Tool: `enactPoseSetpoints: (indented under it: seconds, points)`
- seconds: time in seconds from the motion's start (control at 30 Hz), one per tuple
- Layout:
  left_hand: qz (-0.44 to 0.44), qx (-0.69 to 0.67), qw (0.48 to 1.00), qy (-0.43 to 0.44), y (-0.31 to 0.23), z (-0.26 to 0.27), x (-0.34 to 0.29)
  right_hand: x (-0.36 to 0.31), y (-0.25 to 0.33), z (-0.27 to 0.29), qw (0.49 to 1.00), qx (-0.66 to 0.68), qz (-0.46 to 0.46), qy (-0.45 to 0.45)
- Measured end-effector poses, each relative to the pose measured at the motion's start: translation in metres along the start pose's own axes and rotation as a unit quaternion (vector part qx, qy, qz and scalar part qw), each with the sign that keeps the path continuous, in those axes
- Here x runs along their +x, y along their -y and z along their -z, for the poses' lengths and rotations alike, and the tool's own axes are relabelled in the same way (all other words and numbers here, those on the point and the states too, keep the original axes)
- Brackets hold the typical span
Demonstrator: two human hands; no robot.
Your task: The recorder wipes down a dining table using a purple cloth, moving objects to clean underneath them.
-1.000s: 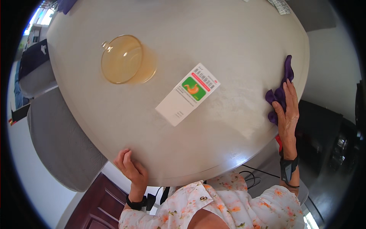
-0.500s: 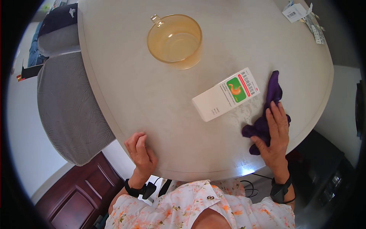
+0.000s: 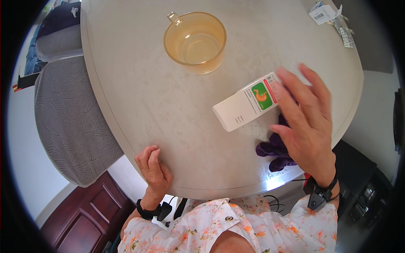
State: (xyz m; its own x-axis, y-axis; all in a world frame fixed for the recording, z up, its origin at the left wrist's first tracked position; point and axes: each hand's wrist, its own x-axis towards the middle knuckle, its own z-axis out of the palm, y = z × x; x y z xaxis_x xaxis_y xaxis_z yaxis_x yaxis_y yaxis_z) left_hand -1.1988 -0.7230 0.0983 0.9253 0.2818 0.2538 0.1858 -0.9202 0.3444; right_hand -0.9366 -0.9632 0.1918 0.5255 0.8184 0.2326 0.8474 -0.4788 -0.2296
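A white medicine box (image 3: pixel 240 110) with a green picture panel lies on the table, right of centre. Over its right end hovers my right hand (image 3: pixel 306 122), fingers spread and slightly blurred, holding nothing. Beneath that hand is a crumpled dark purple cloth (image 3: pixel 268 149), partly hidden by the palm and wrist. My left hand (image 3: pixel 154 170) rests at the near left edge of the table, fingers curled in loosely with nothing seen in them. A clear amber glass pot (image 3: pixel 195 62) with a small handle stands at the far side, apart from both hands.
The pale table (image 3: pixel 139 97) has a rounded near edge. An opened small white carton (image 3: pixel 322 14) and silvery blister packs (image 3: pixel 346 37) lie at the far right edge. Grey padded chairs (image 3: pixel 76 122) stand along the left. Dark equipment (image 3: pixel 363 189) is low at the right.
My right hand has lifted off the purple cloth and moved up over the right end of the box, fingers spreading. The cloth's near part has shifted slightly left. My left hand stays put.
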Motion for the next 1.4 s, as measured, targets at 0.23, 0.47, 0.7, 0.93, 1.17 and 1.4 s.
enactPoseSetpoints:
  seconds: [0.23,0.47,0.7,0.93,1.17,1.4]
  points:
    - [0.007,-0.009,1.0,0.005,0.001,0.002,0.0,0.03,0.007,-0.033,0.994,-0.004,0.081,0.073]
    - [-0.002,-0.022,1.0,-0.004,-0.002,0.003,0.004,0.027,-0.014,-0.021,0.997,0.073,0.006,-0.005]
    - [0.005,-0.021,1.0,0.001,-0.002,0.001,0.0,0.013,-0.049,-0.009,0.95,0.259,-0.147,-0.093]
    - [0.01,-0.006,1.0,0.009,-0.005,0.002,0.001,-0.009,-0.091,0.001,0.856,0.389,-0.277,-0.198]
    - [0.021,-0.007,1.0,0.016,-0.008,0.004,0.0,-0.058,-0.167,0.005,0.817,0.343,-0.338,-0.317]
    - [0.018,-0.008,1.0,0.017,-0.009,0.002,0.001,-0.117,-0.259,0.007,0.793,0.246,-0.395,-0.393]
